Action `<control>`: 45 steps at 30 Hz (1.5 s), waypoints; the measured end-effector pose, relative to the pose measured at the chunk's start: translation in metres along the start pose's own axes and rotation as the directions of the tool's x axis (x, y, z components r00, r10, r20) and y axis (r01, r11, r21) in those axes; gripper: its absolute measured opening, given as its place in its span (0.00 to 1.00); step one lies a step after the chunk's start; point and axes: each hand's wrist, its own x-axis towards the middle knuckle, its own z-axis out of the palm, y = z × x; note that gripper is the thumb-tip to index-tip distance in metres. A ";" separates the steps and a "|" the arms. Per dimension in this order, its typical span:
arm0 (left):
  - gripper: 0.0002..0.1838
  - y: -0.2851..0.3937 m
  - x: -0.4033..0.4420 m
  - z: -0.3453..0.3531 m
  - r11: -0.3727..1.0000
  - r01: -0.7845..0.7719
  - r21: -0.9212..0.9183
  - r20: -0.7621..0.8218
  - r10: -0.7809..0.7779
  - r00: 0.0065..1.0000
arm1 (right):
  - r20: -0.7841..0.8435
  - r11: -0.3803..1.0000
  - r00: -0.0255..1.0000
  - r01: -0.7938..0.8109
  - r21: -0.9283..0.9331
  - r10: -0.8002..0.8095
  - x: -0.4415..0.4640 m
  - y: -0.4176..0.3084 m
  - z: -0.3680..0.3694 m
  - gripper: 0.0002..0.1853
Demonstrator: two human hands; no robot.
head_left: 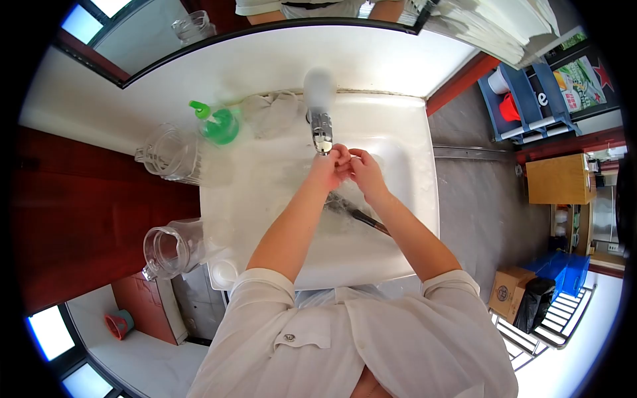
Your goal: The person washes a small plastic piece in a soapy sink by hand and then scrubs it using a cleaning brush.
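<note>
Both hands meet just below the spout of the chrome faucet (322, 129), over the basin of the white sink (418, 192). My left hand (330, 171) has its fingers curled inward and touching those of my right hand (367, 175). The right fingers are bent and pinched toward the left ones. Whatever may be between them is too small or hidden to make out. Beneath my forearms, a dark-handled brush (369, 220) lies slanted in the basin, its head wet and partly hidden by the left wrist.
A green soap pump bottle (219, 127) and a crumpled pale cloth (271, 109) sit on the sink's back left. Two clear glass pitchers (171, 152) (166, 251) stand along the left edge, near a white cup (223, 272). A mirror (265, 30) hangs above.
</note>
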 end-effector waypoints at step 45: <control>0.26 -0.009 -0.039 0.048 0.895 -0.284 0.345 -0.719 0.446 0.532 | 0.277 0.999 0.960 0.023 0.040 -0.033 0.055 0.016 0.075 0.14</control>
